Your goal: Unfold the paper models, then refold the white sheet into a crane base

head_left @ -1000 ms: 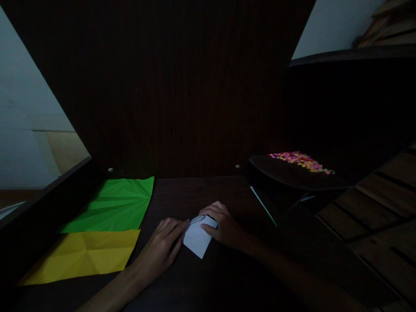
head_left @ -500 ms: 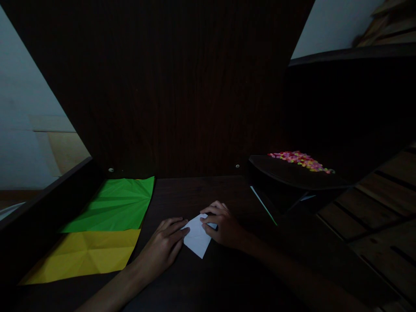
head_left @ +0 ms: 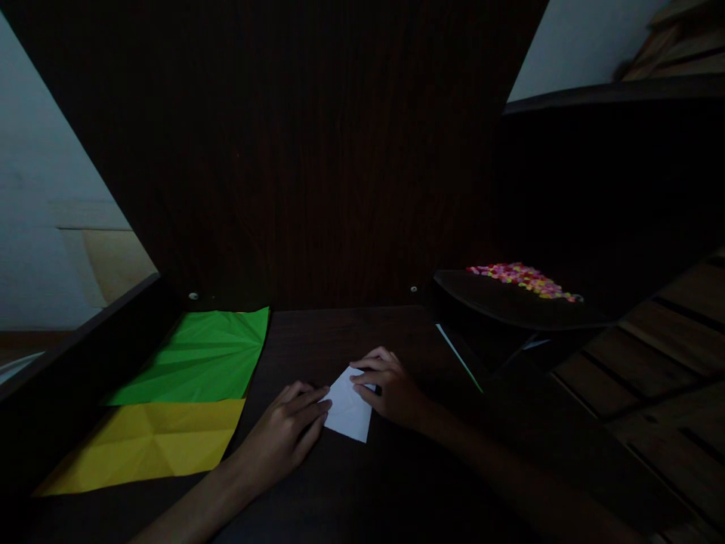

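Observation:
A small folded white paper [head_left: 347,414] lies on the dark wooden surface between my hands. My left hand [head_left: 291,423] holds its left edge, the fingertips resting over the paper and the fingers close together. From the other side, my right hand [head_left: 390,389] has its thumb and fingers bent onto the paper's upper right part, gripping it there. Its upper right edge is partly hidden under those fingers. The lower corner of the paper points toward me.
To the left lie a creased green sheet [head_left: 198,359] and a creased yellow sheet [head_left: 152,438]. A thin pale strip [head_left: 458,357] rests at the right. Small pink and yellow pieces [head_left: 524,281] are heaped on a dark curved ledge [head_left: 492,302]. A tall dark panel [head_left: 317,151] rises behind.
The white paper has turned slightly, its lower corner shifting to the right and a little up. Both hands stay on it, with only small finger movements.

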Demonstrator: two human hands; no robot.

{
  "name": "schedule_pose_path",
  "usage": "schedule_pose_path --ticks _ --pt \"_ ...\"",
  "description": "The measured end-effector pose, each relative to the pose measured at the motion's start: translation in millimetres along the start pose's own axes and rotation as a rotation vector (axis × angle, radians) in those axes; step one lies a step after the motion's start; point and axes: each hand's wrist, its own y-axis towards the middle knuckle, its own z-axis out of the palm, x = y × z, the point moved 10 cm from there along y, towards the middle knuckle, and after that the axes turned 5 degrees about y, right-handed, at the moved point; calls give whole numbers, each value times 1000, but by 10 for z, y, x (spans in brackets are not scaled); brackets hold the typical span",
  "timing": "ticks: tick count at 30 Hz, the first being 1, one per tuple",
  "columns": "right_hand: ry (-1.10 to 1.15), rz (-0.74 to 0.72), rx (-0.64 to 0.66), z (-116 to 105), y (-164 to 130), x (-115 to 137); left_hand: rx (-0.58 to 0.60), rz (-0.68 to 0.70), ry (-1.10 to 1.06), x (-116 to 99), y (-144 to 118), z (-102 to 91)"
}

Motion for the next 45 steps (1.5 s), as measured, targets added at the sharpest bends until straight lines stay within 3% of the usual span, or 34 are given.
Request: schedule_pose_path --ticks 5,13,21,27,37,45 --pt "-1 -17 -20 -29 16 9 3 44 13 -126 15 -61" --pt "13 -43 -7 -11 15 36 180 91 -51 -245 26 -14" --pt "79 -64 40 44 6 52 199 85 -51 -228 17 26" --pt "114 -80 99 101 -15 112 184 -2 8 -100 -5 72" --pt "139 -103 119 106 -38 155 225 -31 154 -15 -37 147" --pt "133 -78 140 102 -30 147 269 -51 137 15 -60 179"
